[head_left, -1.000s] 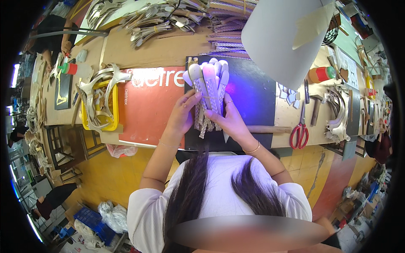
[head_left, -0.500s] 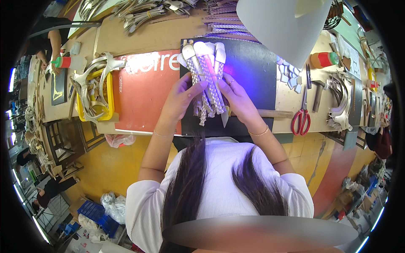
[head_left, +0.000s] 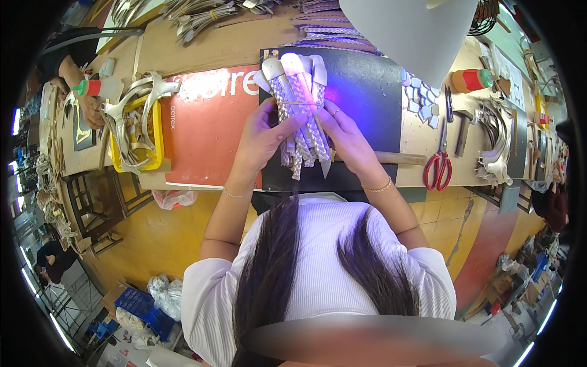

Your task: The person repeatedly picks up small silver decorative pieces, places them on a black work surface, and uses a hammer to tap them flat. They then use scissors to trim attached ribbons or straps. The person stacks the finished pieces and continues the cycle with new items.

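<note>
Brown work surface (head_left: 202,49) runs across the room, with a red board (head_left: 208,134) at left and a black mat (head_left: 367,92) at centre. A bundle of braided straps (head_left: 301,131), pale rounded ends pointing far, is held over the mat's left part; a thin band (head_left: 302,103) circles it. Left hand (head_left: 264,134) grips the bundle's left side, thumb across its front; right hand (head_left: 347,139) holds the right side. Fingers of both hands are partly curled around the bundle; those behind it are hidden.

Compared with one second ago, the bundle's face is turned more openly to view, its rounded ends lying flatter, and the band shows more clearly. A pointed blade (head_left: 326,167) beside the straps is more exposed. At far left, a co-worker's hand (head_left: 92,113) has come nearer, beside a dark board (head_left: 84,136). Red-handled scissors (head_left: 438,170) and hammer (head_left: 463,133) remain at right.
</note>
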The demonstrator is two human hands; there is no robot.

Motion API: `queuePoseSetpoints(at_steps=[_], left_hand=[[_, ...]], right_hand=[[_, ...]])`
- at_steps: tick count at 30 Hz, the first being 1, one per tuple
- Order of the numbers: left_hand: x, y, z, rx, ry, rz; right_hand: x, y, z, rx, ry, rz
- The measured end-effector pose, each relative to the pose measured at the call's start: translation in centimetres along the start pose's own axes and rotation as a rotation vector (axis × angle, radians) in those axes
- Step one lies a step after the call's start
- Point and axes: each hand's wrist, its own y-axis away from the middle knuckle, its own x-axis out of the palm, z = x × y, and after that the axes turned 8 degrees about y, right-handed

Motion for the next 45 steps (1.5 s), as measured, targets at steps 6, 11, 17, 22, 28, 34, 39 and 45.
queuePoseSetpoints(at_steps=[6,11,17,22,28,34,39,45], left_hand=[[0.3,0.1,-0.6,-0.002,-0.027,0.02],[0.3,0.2,-0.7,0.01,-0.075,0.02],[0.3,0.1,-0.6,0.045,-0.117,0.015],[0.4,0.1,-0.5,0.057,-0.092,0.023],[0.1,0.0,-0.6,0.034,-0.182,0.019],[1.1,0.3,0.0,0.154,-0.082,0.047],[0.6,0.3,0.6,0.103,-0.055,0.111],[0.5,0.2,1.8,-0.103,-0.12,0.13]], right_hand=[[-0.2,-0.1,-0.1,-0.031,-0.056,0.044],[-0.2,-0.3,-0.4,-0.017,-0.101,0.06],[-0.1,-0.4,-0.5,-0.008,-0.1,0.043],[-0.1,-0.3,-0.4,-0.014,-0.09,0.041],[0.0,-0.2,-0.6,-0.077,-0.046,0.03],[-0.8,-0.2,-1.0,-0.125,0.083,0.023],[-1.6,0.7,-1.6,-0.165,0.08,0.024],[-1.6,1.7,-2.2,-0.207,0.269,-0.004]])
